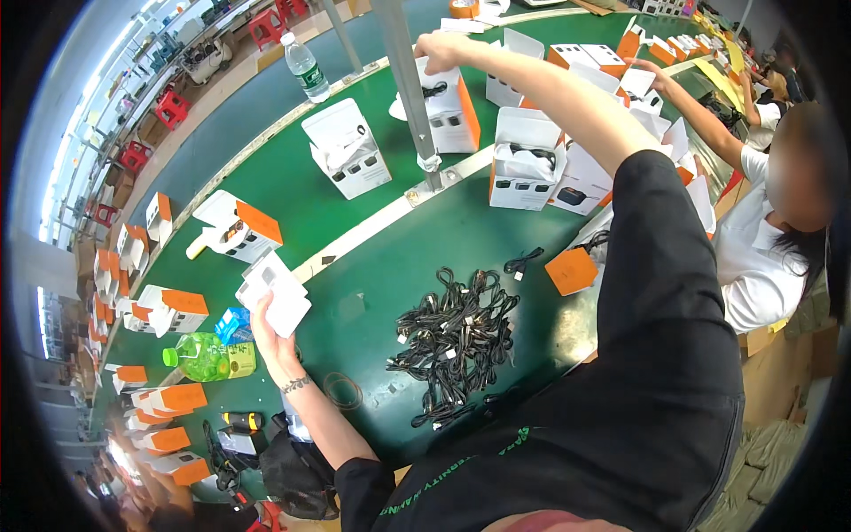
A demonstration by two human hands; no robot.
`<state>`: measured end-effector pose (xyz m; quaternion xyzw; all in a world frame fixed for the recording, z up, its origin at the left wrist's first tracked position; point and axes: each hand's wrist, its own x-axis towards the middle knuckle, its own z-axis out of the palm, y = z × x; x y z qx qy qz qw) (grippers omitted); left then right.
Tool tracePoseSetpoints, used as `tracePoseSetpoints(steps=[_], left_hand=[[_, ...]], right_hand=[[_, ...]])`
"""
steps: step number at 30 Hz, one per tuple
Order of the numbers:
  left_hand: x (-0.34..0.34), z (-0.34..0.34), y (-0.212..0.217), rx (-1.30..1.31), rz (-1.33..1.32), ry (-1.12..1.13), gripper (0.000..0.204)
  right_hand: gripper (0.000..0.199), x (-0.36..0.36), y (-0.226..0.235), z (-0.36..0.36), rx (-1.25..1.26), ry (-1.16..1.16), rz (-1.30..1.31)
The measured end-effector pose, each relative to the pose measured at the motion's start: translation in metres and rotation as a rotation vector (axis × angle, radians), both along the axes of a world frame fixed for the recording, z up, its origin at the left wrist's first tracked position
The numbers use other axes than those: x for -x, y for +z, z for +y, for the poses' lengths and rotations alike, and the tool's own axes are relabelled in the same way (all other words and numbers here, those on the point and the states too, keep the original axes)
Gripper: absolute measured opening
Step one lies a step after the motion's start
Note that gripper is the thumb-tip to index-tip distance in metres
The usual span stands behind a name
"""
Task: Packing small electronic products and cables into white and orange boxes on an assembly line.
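Carton point(282, 291) in left grip point(270, 332), box point(450, 115) perhaps touching right grip point(439, 53)

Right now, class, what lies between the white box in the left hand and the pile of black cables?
In the head view, directly between the white box and the cable pile, only green tabletop with a faint pale patch shows.

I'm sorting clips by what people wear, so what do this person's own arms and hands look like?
The left hand and right hand are bare, without gloves. The left sleeve and right sleeve are black and short. A dark, patterned band crosses the left wrist; I can't tell whether it's jewellery or a tattoo.
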<state>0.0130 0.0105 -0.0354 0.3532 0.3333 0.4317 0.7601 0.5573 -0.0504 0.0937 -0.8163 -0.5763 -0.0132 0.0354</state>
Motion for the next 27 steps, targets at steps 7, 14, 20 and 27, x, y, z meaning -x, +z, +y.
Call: tracePoseSetpoints(steps=[7, 14, 20, 27], left_hand=[[0.005, -0.002, 0.004, 0.000, 0.028, 0.032, 0.045], [0.005, -0.005, 0.005, 0.004, 0.013, 0.042, 0.044], [0.002, -0.002, 0.001, -0.011, -0.025, -0.003, 0.045], [0.003, -0.002, 0.007, -0.022, -0.023, 0.016, 0.044]], right_hand=[[0.047, -0.015, -0.010, 0.002, -0.161, 0.072, 0.110], [0.018, 0.013, 0.007, -0.011, -0.528, 0.343, -0.172], [0.017, 0.006, -0.033, 0.001, -0.124, 0.125, -0.340], [0.013, -0.025, -0.032, 0.002, -0.347, 0.104, -0.202]])
